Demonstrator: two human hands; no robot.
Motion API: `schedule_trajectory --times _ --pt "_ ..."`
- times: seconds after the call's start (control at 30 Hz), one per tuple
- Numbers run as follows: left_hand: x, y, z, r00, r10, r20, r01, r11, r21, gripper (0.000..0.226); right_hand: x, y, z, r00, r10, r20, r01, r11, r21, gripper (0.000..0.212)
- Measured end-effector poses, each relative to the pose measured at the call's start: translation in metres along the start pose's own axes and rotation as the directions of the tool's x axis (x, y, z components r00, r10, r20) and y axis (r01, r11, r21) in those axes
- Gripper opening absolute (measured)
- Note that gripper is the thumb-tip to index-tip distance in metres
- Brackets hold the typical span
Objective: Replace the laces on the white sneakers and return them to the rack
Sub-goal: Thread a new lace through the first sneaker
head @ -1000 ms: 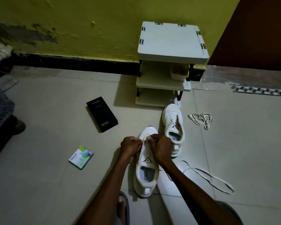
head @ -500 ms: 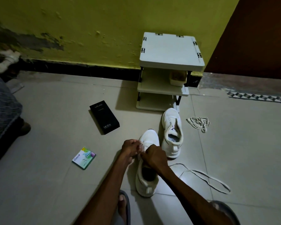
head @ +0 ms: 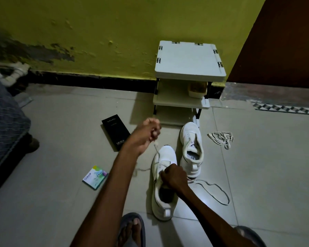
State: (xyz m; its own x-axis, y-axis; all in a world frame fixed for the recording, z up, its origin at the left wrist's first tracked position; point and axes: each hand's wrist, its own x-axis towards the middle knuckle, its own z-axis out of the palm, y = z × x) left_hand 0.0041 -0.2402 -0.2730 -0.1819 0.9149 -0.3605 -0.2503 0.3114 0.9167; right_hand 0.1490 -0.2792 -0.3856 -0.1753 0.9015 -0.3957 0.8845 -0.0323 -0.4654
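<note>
Now the left hand [head: 146, 133] rises off the near sneaker [head: 168, 154], fist pinching the lace [head: 156, 148] taut; the right hand [head: 174, 177] grips that sneaker steady, so lacing's underway.

Bare forearms [head: 114, 189], uncovered from the lower edge right up to the wrists. Left hand [head: 144, 134] and right hand [head: 173, 177] likewise bare, the left one smeared by blur. Lower down, bare toes [head: 135, 222] in a dark grey flip-flop [head: 127, 217] with a rounded front. At the lower right edge, a second dark rounded sandal tip [head: 248, 234], cut off.
</note>
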Motion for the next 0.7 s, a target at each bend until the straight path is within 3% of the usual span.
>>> schedule_trajectory --times 0.03,0.07,0.1,0.13,0.17,0.27,0.33,0.4,0.43,0.47,0.53,0.57,0.63,0.7 --pt "0.007 -0.023 0.003 0.997 -0.015 -0.076 0.044 0.916 0.398 0.018 0.001 0.001 0.002 1.0 0.001 -0.002 -0.001 1.0 0.004 0.037" --pt "0.013 -0.047 0.004 0.991 -0.022 -0.134 0.111 0.702 0.704 0.02 0.001 0.002 0.004 1.0 0.005 -0.008 -0.004 1.0 0.01 0.036" --pt "0.015 -0.068 0.002 0.984 -0.06 -0.171 0.178 0.485 0.856 0.029 0.002 0.003 0.005 1.0 0.002 -0.018 -0.001 1.0 0.011 0.033" --pt "0.015 -0.087 0.001 0.975 -0.128 -0.182 0.216 0.35 0.911 0.04 0.001 0.003 0.006 1.0 -0.009 -0.029 0.009 1.0 0.001 0.032" --pt "0.013 -0.102 -0.003 0.967 -0.184 -0.174 0.223 0.294 0.93 0.049 0.001 0.003 0.006 0.999 -0.026 -0.043 0.025 0.999 -0.02 0.033" --pt "0.011 -0.125 -0.008 0.971 -0.204 -0.128 0.197 0.366 0.91 0.055 0.001 0.003 0.007 0.997 -0.054 -0.059 0.051 0.997 -0.055 0.037" --pt "0.012 -0.119 -0.009 0.981 -0.152 -0.117 0.184 0.573 0.799 0.042 0.001 0.004 0.009 0.997 -0.061 -0.056 0.059 0.998 -0.035 0.034" --pt "0.009 -0.098 -0.007 0.985 -0.086 -0.152 0.15 0.863 0.482 0.033 0.0 0.005 0.009 0.997 -0.062 -0.035 0.061 0.998 -0.028 0.032" --pt "0.007 -0.082 -0.006 0.989 -0.028 -0.146 0.066 0.962 0.265 0.032 0.0 0.005 0.008 0.997 -0.069 -0.025 0.068 0.997 -0.04 0.033" --pt "0.002 -0.06 -0.003 0.99 0.045 -0.131 -0.042 0.999 0.032 0.032 0.001 0.005 0.008 0.997 -0.069 -0.017 0.069 0.997 -0.046 0.034" --pt "-0.014 -0.004 0.001 0.977 0.184 -0.106 -0.21 0.903 -0.376 0.028 0.003 0.004 0.006 0.998 -0.065 -0.002 0.065 0.997 -0.029 0.035" --pt "-0.025 0.026 0.002 0.963 0.255 -0.084 -0.263 0.834 -0.485 0.029 0.003 0.003 0.006 0.999 -0.053 0.008 0.053 0.998 -0.02 0.035" --pt "-0.043 0.071 0.003 0.925 0.379 -0.041 -0.342 0.776 -0.53 0.035 0.003 0.001 0.005 0.999 -0.043 0.009 0.043 0.999 -0.028 0.035" --pt "-0.047 0.088 0.002 0.917 0.398 -0.007 -0.372 0.85 -0.374 0.039 0.004 0.002 0.004 0.999 -0.034 0.015 0.035 0.999 -0.015 0.037"
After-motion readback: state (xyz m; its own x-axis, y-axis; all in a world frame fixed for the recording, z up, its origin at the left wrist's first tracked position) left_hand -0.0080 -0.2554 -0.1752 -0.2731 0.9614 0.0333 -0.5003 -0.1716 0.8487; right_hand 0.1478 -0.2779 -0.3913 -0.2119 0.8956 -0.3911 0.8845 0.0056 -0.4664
